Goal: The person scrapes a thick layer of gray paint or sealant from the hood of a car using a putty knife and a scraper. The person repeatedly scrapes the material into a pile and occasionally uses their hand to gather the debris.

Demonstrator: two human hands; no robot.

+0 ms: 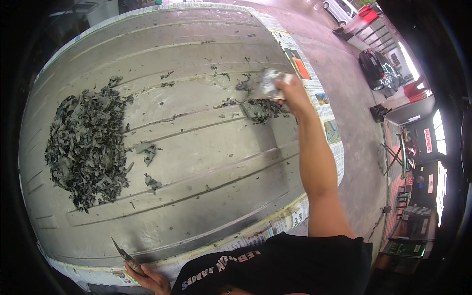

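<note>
Lying toward the left of our grey ribbed panel (206, 156) is the pile (88, 145), a thick mound of dark, curled flakes. Below it, over the panel's near edge, we have a pointed tool (119, 248), its dark tip aimed up and to the left. Our left hand (151, 281) is closed around its lower end, fingers curled; how firmly they press, we cannot tell. Just right of the pile we see a few scraps (149, 153), with smaller crumbs dotted across the panel.

Our black shirt (280, 263) fills the lower middle, beside the newspaper (268, 235) that lines the near edge. Higher up, toward the panel's right side, sits a smaller heap (265, 112) of similar flakes, well apart from the pile. Right above it we hold a scraper (265, 87), a broad, flat, shiny plate, somewhat blurred; whether its edge touches the panel we cannot make out. Our right hand (295, 93) clasps it firmly by its right end, the bare forearm (317, 157) running down toward the shirt. Past more newspaper we see the floor (351, 147), a van (339, 11) at the top and a dark car (377, 73) farther right.
</note>
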